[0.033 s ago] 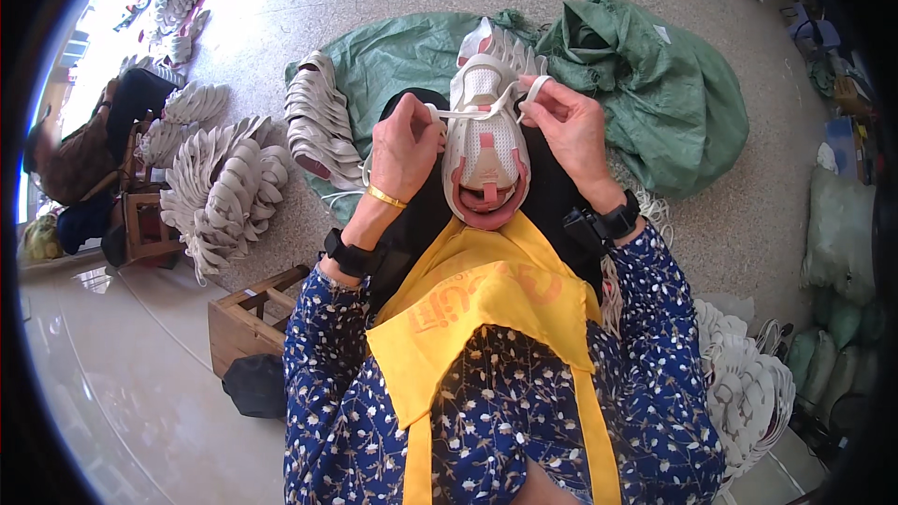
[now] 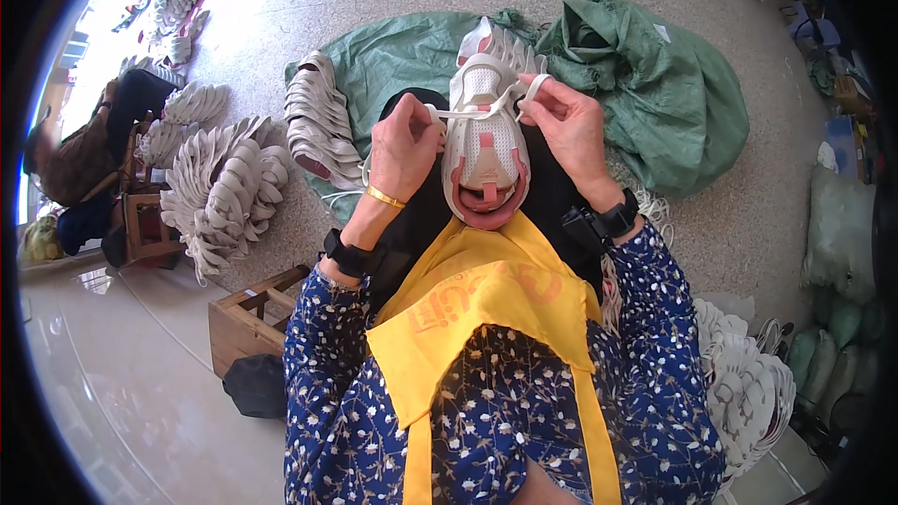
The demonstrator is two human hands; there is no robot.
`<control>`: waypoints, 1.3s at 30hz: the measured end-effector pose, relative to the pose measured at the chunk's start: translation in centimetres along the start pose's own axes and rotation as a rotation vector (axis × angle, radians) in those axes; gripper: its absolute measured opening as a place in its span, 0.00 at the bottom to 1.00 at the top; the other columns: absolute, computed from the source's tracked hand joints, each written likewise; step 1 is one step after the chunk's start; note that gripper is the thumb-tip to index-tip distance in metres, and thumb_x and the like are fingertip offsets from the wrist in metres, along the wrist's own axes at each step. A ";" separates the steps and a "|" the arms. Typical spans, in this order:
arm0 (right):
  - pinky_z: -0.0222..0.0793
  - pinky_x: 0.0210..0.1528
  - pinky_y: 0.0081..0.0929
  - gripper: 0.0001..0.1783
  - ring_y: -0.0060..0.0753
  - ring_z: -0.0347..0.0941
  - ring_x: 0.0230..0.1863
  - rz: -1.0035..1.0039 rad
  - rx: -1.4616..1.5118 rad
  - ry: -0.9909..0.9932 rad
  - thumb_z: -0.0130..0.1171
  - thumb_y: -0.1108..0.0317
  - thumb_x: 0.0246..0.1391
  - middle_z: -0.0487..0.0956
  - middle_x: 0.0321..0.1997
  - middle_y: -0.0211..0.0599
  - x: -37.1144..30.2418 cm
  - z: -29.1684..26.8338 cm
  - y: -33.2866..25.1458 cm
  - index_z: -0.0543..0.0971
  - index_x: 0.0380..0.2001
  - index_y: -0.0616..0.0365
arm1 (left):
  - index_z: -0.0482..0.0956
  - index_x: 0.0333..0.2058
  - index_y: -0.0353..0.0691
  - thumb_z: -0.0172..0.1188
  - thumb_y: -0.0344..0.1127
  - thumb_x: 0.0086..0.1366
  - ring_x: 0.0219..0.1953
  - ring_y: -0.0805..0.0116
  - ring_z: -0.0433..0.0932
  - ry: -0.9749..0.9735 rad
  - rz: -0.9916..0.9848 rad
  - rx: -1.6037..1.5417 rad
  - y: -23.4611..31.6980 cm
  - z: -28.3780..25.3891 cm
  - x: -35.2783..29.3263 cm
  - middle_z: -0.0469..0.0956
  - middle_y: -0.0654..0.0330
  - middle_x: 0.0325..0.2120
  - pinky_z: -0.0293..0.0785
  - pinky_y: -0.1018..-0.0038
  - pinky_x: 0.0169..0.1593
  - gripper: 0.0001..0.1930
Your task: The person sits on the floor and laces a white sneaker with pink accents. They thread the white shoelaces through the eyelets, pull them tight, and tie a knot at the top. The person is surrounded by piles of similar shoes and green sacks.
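A white sneaker with pink trim rests on my lap, its toe pointing away from me. A white lace runs straight across its upper part. My left hand pinches the lace's left end beside the shoe. My right hand pinches the right end, which loops above the fingers. Both wrists wear black bands, and the left one also has a gold bangle. A yellow apron covers my lap below the shoe.
Rows of white shoes lie on the floor to the left, with more on a green sack ahead. Another stack sits at lower right. A wooden stool stands by my left elbow. A person sits at far left.
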State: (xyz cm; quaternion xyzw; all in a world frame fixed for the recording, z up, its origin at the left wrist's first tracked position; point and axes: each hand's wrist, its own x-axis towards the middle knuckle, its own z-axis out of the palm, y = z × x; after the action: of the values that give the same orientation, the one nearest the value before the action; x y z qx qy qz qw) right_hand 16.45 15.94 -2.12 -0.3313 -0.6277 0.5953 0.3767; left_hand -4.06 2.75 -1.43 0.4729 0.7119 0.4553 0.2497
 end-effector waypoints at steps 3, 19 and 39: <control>0.80 0.38 0.18 0.15 0.17 0.81 0.34 -0.008 -0.003 0.001 0.64 0.80 0.57 0.85 0.33 0.29 0.1 0.3 0.4 0.84 0.48 0.63 | 0.71 0.33 0.33 0.63 0.23 0.64 0.32 0.75 0.84 -0.061 -0.031 -0.007 -0.5 -0.3 0.1 0.82 0.60 0.28 0.83 0.78 0.34 0.08; 0.78 0.42 0.20 0.05 0.19 0.82 0.36 -0.044 -0.098 -0.050 0.65 0.78 0.58 0.86 0.36 0.33 -0.6 0.2 1.0 0.83 0.38 0.65 | 0.70 0.32 0.37 0.64 0.23 0.66 0.35 0.76 0.83 0.011 -0.115 -0.459 -1.6 0.5 0.3 0.83 0.59 0.36 0.83 0.79 0.39 0.09; 0.75 0.40 0.19 0.04 0.15 0.79 0.36 -0.045 -0.154 -0.149 0.65 0.77 0.58 0.84 0.33 0.29 -0.1 0.6 0.8 0.79 0.33 0.63 | 0.70 0.31 0.36 0.63 0.20 0.66 0.37 0.74 0.84 0.067 0.009 -0.295 -1.5 0.9 0.0 0.82 0.60 0.34 0.83 0.78 0.42 0.10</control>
State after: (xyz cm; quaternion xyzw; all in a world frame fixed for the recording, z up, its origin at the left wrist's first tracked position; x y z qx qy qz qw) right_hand 15.95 15.60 -2.96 -0.3000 -0.7051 0.5596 0.3157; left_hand -4.00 2.91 -3.15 0.4185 0.6431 0.5717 0.2906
